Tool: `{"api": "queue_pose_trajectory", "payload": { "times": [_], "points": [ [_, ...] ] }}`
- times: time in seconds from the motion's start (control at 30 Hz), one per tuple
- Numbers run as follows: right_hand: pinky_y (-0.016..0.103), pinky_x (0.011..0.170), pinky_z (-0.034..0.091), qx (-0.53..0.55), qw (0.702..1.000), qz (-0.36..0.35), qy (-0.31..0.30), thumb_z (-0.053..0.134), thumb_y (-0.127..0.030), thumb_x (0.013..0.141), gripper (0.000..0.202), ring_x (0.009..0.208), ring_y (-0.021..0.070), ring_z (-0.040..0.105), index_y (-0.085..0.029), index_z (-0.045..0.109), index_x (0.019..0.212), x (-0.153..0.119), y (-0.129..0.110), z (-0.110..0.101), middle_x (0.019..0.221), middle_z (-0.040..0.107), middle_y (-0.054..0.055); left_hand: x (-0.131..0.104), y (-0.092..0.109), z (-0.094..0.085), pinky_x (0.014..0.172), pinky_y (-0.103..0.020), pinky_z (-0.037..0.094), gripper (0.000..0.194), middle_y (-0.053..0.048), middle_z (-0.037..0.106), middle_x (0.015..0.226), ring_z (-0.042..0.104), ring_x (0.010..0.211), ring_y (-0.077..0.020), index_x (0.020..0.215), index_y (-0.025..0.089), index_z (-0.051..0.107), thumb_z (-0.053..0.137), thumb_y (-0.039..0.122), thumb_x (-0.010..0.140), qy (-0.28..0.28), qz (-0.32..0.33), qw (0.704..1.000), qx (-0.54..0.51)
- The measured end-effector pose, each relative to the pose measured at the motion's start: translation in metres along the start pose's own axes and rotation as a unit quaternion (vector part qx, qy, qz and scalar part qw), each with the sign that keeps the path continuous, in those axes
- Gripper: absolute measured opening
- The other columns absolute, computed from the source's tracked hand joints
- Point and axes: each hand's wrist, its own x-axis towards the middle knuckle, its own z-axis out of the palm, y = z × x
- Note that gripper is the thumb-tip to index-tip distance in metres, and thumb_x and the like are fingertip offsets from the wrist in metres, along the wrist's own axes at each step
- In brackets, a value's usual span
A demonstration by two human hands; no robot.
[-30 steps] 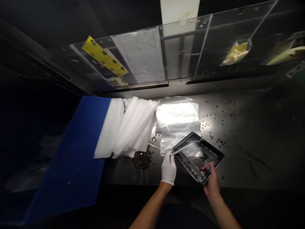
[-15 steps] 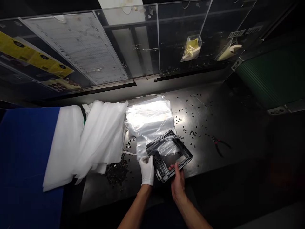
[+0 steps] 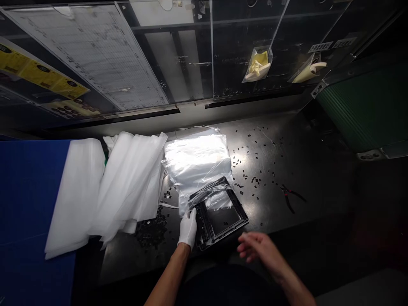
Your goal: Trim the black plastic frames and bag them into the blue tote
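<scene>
A black rectangular frame (image 3: 239, 207) lies tilted over the front of a stack of clear plastic bags (image 3: 197, 155), with clear film across its upper left part. Gloved in white, my left hand (image 3: 188, 227) grips the frame's left edge between thumb and fingers. My bare right hand (image 3: 259, 250) is off the frame, just beyond its lower right corner. Its fingers are curled and close together, slightly blurred; whether something small is between them cannot be made out.
White foam sheets (image 3: 127, 182) lie left of the bags, beside a blue surface (image 3: 32, 191). Small black pieces (image 3: 153, 231) are heaped at front left, others scattered right. Pliers (image 3: 288, 197) rest at right. A clear-pocketed panel (image 3: 236, 55) stands behind; a green ribbed part (image 3: 366, 110) is at far right.
My right hand has let go of the frame and moved right, away from it. The frame has shifted slightly left and lies flatter, with my left hand still at its left edge.
</scene>
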Motion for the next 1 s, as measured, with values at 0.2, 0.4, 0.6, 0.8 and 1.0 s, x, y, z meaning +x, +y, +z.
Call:
{"api": "queue_pose_trajectory", "payload": {
  "times": [0.2,0.4,0.6,0.8,1.0],
  "points": [
    [0.040,0.096,0.057,-0.111,0.976,-0.149,0.110,0.086,-0.051,0.070,0.081,0.130,0.0324,0.062,-0.023,0.063,0.142,0.081,-0.047,-0.018,0.143,0.066,0.014,-0.027,-0.001,-0.030,0.118,-0.040,0.042,0.037,-0.013,0.072,0.134,0.061,0.134,-0.0283,0.127,0.018,0.070,0.061,0.037,0.097,-0.030,0.023,0.999,-0.007],
    [0.042,0.092,0.058,-0.196,0.956,-0.192,0.104,0.067,-0.054,0.084,0.046,0.099,0.0305,0.075,-0.018,0.080,0.109,0.090,-0.027,0.013,0.109,0.080,0.012,-0.061,-0.008,-0.042,0.117,-0.041,0.043,0.041,-0.015,0.070,0.138,0.062,0.133,-0.0265,0.131,0.014,0.068,0.056,0.040,0.101,-0.033,0.023,0.999,-0.018],
    [0.043,0.098,0.055,-0.280,0.925,-0.229,0.118,0.058,-0.055,0.089,0.044,0.110,0.0317,0.072,-0.024,0.081,0.110,0.058,-0.018,-0.005,0.115,0.079,0.010,-0.071,-0.015,-0.043,0.113,-0.052,0.045,0.053,-0.013,0.074,0.123,0.067,0.121,-0.0251,0.119,0.016,0.070,0.042,0.058,0.105,-0.015,0.004,1.000,-0.014],
    [0.041,0.088,0.057,-0.324,0.914,-0.214,0.116,0.061,-0.057,0.088,0.048,0.098,0.0305,0.074,-0.025,0.080,0.117,0.037,-0.016,-0.024,0.112,0.080,0.009,-0.076,-0.013,-0.050,0.098,-0.045,0.054,0.048,-0.005,0.076,0.090,0.072,0.092,-0.0207,0.094,0.017,0.073,0.049,0.057,0.103,-0.065,0.018,0.998,0.016],
    [0.033,0.066,0.051,-0.323,0.914,-0.214,0.123,0.056,-0.064,0.090,0.061,0.066,0.0215,0.064,-0.020,0.076,0.126,0.037,-0.021,-0.021,0.084,0.077,0.007,-0.070,-0.009,-0.048,0.112,-0.051,0.047,0.039,-0.010,0.074,0.124,0.067,0.121,-0.0246,0.118,0.018,0.072,0.056,0.051,0.102,-0.045,0.074,0.996,0.002]
  ]
}}
